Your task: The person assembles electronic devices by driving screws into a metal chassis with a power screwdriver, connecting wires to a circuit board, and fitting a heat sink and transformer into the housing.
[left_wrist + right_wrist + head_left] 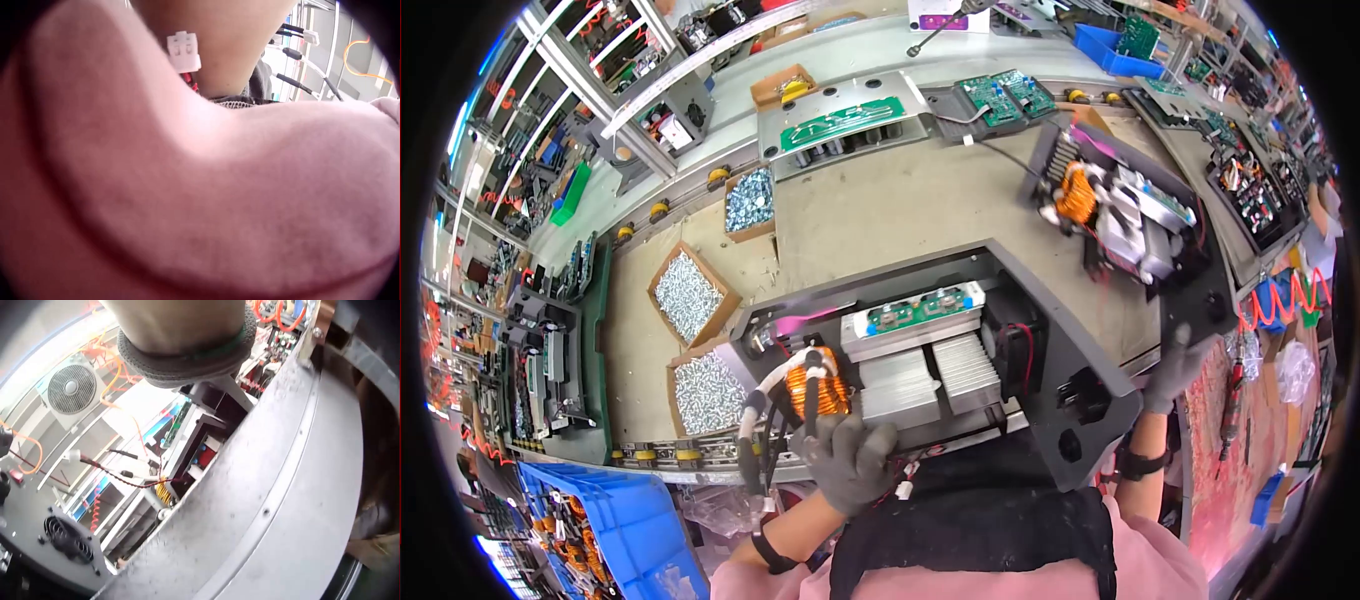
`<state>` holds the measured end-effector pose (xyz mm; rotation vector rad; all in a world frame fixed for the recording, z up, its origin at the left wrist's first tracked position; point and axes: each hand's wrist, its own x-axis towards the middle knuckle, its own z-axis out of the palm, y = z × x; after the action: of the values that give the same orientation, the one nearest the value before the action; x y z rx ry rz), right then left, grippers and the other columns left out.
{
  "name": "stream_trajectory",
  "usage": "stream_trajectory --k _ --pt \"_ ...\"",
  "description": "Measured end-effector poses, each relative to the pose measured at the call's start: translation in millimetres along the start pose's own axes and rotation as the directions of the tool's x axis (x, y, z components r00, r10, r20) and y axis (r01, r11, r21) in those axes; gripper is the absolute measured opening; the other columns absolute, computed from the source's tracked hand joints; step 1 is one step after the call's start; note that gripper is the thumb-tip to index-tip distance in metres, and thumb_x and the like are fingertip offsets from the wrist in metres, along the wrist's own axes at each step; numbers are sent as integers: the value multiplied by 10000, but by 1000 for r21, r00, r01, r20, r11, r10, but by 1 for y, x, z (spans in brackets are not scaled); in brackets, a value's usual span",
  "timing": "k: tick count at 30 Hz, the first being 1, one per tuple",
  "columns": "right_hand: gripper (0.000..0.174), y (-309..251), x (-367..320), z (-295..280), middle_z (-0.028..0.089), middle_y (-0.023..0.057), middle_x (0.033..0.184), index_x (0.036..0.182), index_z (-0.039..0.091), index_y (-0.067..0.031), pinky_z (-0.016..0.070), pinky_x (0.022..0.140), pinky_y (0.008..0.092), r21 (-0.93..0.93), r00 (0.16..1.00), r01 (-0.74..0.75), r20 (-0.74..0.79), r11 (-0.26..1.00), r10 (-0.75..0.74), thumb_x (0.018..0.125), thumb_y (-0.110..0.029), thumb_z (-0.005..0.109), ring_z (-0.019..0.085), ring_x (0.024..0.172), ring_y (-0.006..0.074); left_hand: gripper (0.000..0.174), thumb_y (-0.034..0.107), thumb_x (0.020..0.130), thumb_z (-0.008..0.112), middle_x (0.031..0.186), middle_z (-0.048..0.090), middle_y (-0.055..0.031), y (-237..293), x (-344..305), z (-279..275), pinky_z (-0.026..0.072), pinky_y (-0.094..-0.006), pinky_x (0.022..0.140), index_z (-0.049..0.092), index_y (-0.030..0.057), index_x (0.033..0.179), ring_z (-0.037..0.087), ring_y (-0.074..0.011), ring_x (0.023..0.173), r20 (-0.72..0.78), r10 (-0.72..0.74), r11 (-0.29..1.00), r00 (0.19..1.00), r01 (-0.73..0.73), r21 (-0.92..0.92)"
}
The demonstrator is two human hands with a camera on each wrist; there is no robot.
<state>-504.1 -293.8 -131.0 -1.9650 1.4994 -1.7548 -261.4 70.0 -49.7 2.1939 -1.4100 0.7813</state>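
In the head view a black metal case [1055,330] lies tilted at the bench's front edge. Inside are silver heat sinks [900,385], a green circuit board [920,310], a fan and an orange-wound coil [818,385]. My gloved left hand [850,465] curls its fingers over the case's near edge, beside the coil and thick cables [755,410]. A second black case [1200,300], blurred, with a similar orange coil [1077,195], stands at the right. My gloved right hand [1180,370] grips its near corner; the fingertips are partly hidden. A pink sleeve fills most of the left wrist view.
Cardboard boxes of screws [690,295] sit left of the near case, with another screw box [750,200] behind. A metal fixture with a green board [845,122] stands at the back. Blue crate [620,520] of coils is at lower left. Rollers line the bench edges.
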Motion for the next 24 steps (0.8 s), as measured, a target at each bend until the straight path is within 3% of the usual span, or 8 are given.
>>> stream_trajectory --k 3,5,6,12,16,17,21,24 --pt "341 -10 -13 28 571 121 1015 1008 523 29 430 821 355 369 894 -329 419 869 161 886 -263 651 538 885 214 256 240 684 623 819 485 -6 13 3 6 344 -416 750 537 234 926 487 -229 792 69 13 999 998 -15 31" --pt "316 -26 -9 36 578 112 1061 1056 550 29 435 834 357 63 567 -640 711 766 415 886 -225 631 540 942 201 271 244 662 635 840 493 -12 20 5 15 339 -408 737 546 241 918 496 -227 783 66 37 998 997 -40 45" --pt "316 -42 -10 37 578 112 1061 1056 550 29 435 834 357 64 561 -640 720 766 408 886 -225 631 540 942 201 279 239 651 643 852 498 -16 24 7 20 337 -403 729 550 246 914 501 -226 780 27 52 998 998 -53 30" --pt "456 -70 28 -4 538 135 1183 1219 473 11 432 887 333 244 682 -447 715 861 152 913 -310 576 524 1052 204 122 152 706 630 739 526 -28 48 34 32 422 -328 686 579 215 796 536 -171 708 -20 94 987 995 -96 -129" --pt "553 -115 67 0 512 151 1264 1327 422 0 431 923 317 353 737 -288 675 890 -29 931 -367 539 513 1125 206 211 281 805 513 931 553 -27 58 18 52 327 -397 807 533 236 1010 530 -165 848 72 252 968 965 -251 -22" --pt "577 -132 67 -3 505 155 1285 1354 409 -3 430 931 314 378 744 -248 664 892 -75 935 -381 530 511 1144 207 221 303 807 491 897 547 -39 66 21 60 320 -399 822 529 228 1012 537 -157 835 -130 134 986 982 -145 -80" --pt "768 -176 92 -26 503 138 1299 1333 439 13 414 959 385 462 347 -364 873 809 -343 803 -506 637 489 1190 258 270 233 748 606 814 484 7 45 31 67 347 -352 600 601 261 1017 452 -198 773 112 440 898 891 -432 -89" --pt "633 -190 100 -21 501 152 1276 1292 471 -13 402 981 378 443 131 108 881 890 -454 788 -311 713 501 1182 287 268 243 782 571 859 497 -39 41 53 77 364 -417 612 586 239 1050 483 -239 816 139 402 910 905 -378 -170"
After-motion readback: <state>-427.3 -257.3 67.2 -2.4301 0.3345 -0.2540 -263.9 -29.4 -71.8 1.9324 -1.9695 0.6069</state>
